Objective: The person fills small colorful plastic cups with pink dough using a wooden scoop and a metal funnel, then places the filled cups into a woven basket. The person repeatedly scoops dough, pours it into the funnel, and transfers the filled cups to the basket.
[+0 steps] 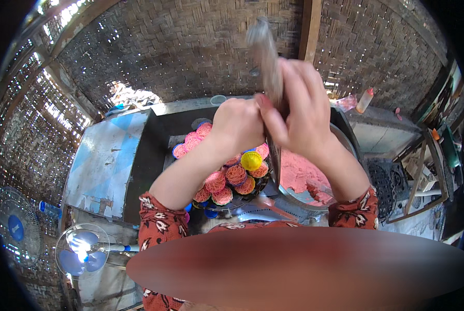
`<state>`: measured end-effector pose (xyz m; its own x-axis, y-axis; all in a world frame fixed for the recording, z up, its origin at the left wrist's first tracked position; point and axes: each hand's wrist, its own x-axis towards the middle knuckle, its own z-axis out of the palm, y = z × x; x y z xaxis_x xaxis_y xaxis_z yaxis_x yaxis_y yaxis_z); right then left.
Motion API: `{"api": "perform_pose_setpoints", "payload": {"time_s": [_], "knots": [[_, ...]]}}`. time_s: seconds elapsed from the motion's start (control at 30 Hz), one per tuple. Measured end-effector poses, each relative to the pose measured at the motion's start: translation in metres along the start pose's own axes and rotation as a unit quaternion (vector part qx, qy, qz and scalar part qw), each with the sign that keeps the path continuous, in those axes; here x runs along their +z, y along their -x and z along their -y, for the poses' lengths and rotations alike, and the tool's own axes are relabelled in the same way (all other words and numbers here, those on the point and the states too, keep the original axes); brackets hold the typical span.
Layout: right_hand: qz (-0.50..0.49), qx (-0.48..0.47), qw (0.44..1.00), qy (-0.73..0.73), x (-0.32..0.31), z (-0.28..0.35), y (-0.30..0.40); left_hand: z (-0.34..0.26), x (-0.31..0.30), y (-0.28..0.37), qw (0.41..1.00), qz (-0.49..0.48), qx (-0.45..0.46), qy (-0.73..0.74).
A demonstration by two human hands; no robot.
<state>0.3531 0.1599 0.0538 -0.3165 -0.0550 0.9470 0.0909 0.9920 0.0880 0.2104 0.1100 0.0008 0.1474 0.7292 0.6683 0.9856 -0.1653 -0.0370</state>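
Observation:
A long, weathered wooden tool (272,83), blurred at its top, stands steeply between my two hands. My right hand (304,107) wraps around its upper part. Against its other side, my left hand (238,122) is closed in a fist on the tool, its fingers mostly hidden. Below my left hand, a dark tray (241,201) carries many small colored molds filled with pink strands (215,181). A yellow mold (251,160) among them shows no strands. Under my right forearm is a wide metal bowl (294,200) of pink dough (300,171), with a reddish utensil (319,190) in it.
A pink spatula-like utensil (278,210) lies in front of the bowl. A blue-and-white worn box (104,159) stands left, above a fan (82,250). On the back ledge are a clear round lid (218,100) and a bottle (365,101). A stove (387,184) is at right.

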Motion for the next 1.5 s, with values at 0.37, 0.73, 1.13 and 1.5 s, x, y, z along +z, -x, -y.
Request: {"api": "perform_pose_setpoints", "payload": {"time_s": [0.37, 0.73, 1.13, 1.5], "knots": [[0.113, 0.33, 0.887, -0.303, -0.118, -0.003, 0.057, -0.042, -0.077, 0.032, 0.969, 0.245, 0.017, 0.018], [-0.355, 0.324, 0.746, -0.462, -0.071, 0.005, 0.119, -0.036, -0.001, 0.049, 0.63, -0.095, 0.043, 0.77], [0.637, 0.467, 0.602, 0.121, -0.072, -0.101, 0.338, -0.005, -0.031, 0.123, 0.592, -0.235, -0.083, 0.766], [0.775, 0.168, 0.573, 0.209, -0.124, -0.144, 0.246, -0.003, -0.05, 0.161, 0.597, -0.29, -0.181, 0.726]]}}
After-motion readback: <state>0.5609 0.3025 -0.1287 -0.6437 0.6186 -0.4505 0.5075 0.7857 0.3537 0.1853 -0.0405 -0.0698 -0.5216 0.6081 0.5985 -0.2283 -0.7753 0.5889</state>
